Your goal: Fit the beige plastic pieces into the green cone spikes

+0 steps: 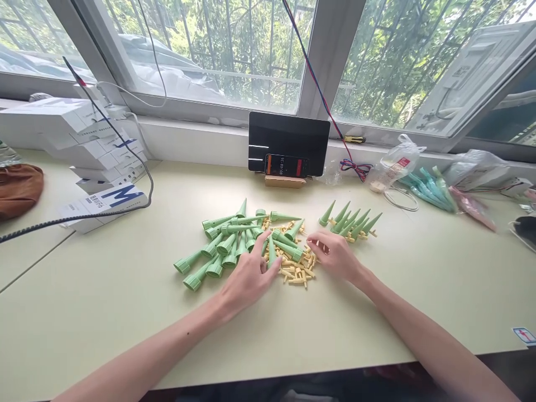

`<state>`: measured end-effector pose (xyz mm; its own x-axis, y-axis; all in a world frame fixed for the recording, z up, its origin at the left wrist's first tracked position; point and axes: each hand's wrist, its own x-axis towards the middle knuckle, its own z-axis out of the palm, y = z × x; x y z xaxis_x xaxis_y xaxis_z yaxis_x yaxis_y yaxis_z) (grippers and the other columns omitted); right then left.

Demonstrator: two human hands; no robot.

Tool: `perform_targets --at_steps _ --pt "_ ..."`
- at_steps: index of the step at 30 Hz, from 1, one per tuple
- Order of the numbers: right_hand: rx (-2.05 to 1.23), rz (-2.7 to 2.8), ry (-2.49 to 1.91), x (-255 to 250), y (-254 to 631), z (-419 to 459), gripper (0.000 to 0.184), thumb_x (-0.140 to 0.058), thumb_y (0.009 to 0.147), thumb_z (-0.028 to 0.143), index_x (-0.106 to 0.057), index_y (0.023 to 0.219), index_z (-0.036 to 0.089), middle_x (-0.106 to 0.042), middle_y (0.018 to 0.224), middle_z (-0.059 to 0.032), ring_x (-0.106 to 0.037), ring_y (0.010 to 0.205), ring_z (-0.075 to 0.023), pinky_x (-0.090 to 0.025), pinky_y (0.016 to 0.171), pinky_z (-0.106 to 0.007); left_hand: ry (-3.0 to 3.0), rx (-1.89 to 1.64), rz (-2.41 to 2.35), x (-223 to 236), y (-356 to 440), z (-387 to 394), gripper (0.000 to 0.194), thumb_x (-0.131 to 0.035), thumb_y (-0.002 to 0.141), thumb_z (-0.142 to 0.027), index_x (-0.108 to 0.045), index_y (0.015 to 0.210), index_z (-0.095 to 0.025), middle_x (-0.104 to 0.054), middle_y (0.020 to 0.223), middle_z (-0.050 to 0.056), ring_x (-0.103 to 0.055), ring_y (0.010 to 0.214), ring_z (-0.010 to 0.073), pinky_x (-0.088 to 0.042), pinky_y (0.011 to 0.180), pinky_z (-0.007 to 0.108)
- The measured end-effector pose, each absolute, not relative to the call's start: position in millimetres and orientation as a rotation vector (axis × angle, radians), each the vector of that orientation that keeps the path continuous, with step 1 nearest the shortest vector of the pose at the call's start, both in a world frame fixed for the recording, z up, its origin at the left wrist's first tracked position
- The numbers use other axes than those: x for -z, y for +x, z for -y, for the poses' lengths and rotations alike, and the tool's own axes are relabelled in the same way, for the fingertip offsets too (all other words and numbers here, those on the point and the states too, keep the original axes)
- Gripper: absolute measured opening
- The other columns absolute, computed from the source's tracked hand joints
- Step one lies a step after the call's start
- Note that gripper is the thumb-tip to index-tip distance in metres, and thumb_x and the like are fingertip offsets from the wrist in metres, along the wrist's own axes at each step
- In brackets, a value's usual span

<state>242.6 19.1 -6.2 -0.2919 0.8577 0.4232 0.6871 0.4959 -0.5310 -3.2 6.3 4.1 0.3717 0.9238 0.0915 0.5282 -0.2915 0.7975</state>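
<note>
A loose heap of green plastic watering spikes (226, 244), hollow cones with ribbed collars, lies in the middle of the table. Small yellow plastic valve pieces (298, 273) are piled against its right side. My left hand (247, 276) reaches over the heap, thumb and index finger apart on either side of an upright green spike (272, 252); whether they touch it is unclear. At the right edge of the pile, my right hand (333, 254) has its fingertips pinched together, and what is in them is too small to make out. Beyond it stand several spikes fitted with yellow pieces (350, 222).
A phone (287, 166) showing a timer leans against a black tablet (288, 137) at the back. White boxes (104, 151) are stacked at left, with a black cable (144, 173) crossing over. Plastic bags (396, 164) and teal packets (431, 190) lie at back right.
</note>
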Motion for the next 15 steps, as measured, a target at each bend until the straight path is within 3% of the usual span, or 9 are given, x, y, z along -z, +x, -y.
perform_targets --at_steps 7,15 --pt "-0.359 2.150 -1.282 4.9 248.1 -20.3 0.011 -0.054 0.093 0.016 -0.064 0.091 0.019 -0.060 0.086 -0.0025 -0.049 0.059 -0.0105 -0.042 0.061 -0.025 2.041 -0.743 -1.273 -3.4 -4.7 -9.4 0.047 -0.048 0.096 -0.041 -0.047 0.136 -0.016 -0.041 0.045 -0.013 -0.035 0.042 0.0099 -0.037 0.054 0.022" --pt "-0.335 2.266 -1.326 -3.3 245.4 -14.5 0.003 -0.061 0.087 0.020 -0.060 0.084 0.018 -0.059 0.082 -0.0009 -0.047 0.058 -0.0098 -0.039 0.061 -0.026 2.129 -0.995 -1.189 1.6 -6.5 -6.7 0.016 -0.051 0.097 -0.033 -0.058 0.104 -0.020 -0.037 0.050 -0.011 -0.030 0.045 0.0088 -0.029 0.051 0.021"
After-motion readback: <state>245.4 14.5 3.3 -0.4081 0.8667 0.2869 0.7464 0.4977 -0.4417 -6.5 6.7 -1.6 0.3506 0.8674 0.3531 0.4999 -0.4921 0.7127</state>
